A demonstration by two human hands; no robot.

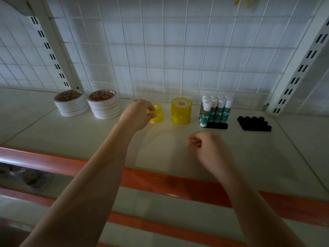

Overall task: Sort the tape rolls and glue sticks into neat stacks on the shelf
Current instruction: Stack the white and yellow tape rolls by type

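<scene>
The right hand [207, 148] was nearest the camera, fingers curled loosely and holding nothing, above the shelf [80, 136] in front of the tall yellow tape stack [181, 111]. Just left of that stack, the left hand [137, 114] gripped a short yellow tape stack [156, 114] with fingers curled over its top. Farther left of the tall stack sat two piles of white tape rolls [88, 103]. To its right stood upright glue sticks [216, 108], then black sticks [253, 123] lying flat. A wire grid [160, 50] rose behind it.
</scene>
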